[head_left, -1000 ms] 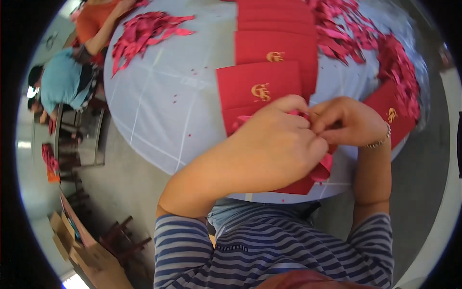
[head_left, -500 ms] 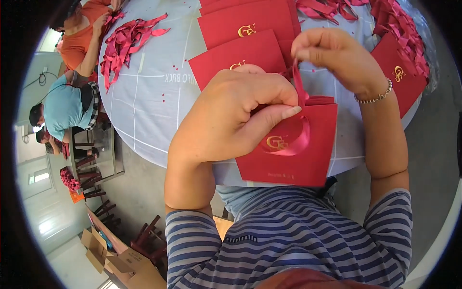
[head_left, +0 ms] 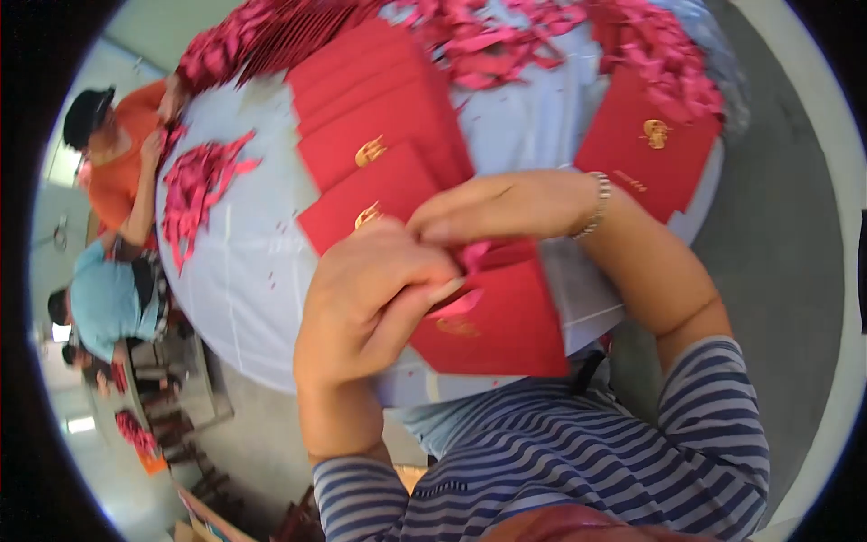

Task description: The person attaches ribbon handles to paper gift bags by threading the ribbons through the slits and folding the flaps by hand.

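A red paper gift bag [head_left: 506, 339] with a gold emblem lies at the table's near edge, close to my body. From its top comes a pink ribbon [head_left: 462, 303]. My left hand [head_left: 366, 294] is closed, thumb and forefinger pinching the ribbon over the bag. Just above, my right hand [head_left: 515, 206] reaches across leftward with its fingers pressed together around the ribbon's upper part. Its fingertips are blurred and partly behind the left hand, against its knuckles.
Overlapping red bags [head_left: 361, 117] fan out beyond my hands. Loose pink ribbons [head_left: 492, 50] lie at the far side, another ribbon heap [head_left: 203, 185] at left. A red bag [head_left: 650, 144] under piled ribbons sits at right. A person in orange [head_left: 126, 172] works across the table's left side.
My right hand has swung left and down, from holding the ribbon up on the right to lying across beside my left hand. The view has shifted, showing more of the table's far side.
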`<state>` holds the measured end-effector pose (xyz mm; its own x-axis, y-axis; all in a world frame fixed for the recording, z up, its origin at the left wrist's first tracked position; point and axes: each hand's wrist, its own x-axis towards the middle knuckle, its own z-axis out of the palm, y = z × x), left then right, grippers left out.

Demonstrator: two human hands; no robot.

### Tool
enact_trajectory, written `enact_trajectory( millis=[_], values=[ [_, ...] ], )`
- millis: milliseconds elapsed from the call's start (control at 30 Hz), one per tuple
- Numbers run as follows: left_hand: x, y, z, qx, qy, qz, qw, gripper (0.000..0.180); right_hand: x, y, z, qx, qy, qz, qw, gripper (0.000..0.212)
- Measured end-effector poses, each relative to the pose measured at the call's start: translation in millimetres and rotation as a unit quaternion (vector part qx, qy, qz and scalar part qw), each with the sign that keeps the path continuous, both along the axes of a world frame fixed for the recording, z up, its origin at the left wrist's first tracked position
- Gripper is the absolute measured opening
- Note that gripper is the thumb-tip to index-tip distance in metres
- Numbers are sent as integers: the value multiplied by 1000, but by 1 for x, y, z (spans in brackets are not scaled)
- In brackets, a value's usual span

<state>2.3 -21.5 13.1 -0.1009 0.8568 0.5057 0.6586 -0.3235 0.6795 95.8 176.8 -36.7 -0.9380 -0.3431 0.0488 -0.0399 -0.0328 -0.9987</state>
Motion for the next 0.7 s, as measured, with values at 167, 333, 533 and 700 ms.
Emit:
enact_trajectory(
  millis=[167, 333, 533, 700],
  values=[
    [7, 1, -1, -51, 21, -18, 998, 10, -4, 6, 13, 53, -60, 139, 987, 18],
    [16, 6, -1, -70, 31, 11, 997, 9, 2, 0, 5, 339, 136, -125, 922, 14],
    [26, 3, -1, -184, -222, 162, 944, 9, -4, 14, 17, 368, 3, -202, 908, 20],
    [18, 5, -6, -117, -173, 95, 973, 9, 8, 27, 23, 265, 139, -282, 912, 25]
  ],
)
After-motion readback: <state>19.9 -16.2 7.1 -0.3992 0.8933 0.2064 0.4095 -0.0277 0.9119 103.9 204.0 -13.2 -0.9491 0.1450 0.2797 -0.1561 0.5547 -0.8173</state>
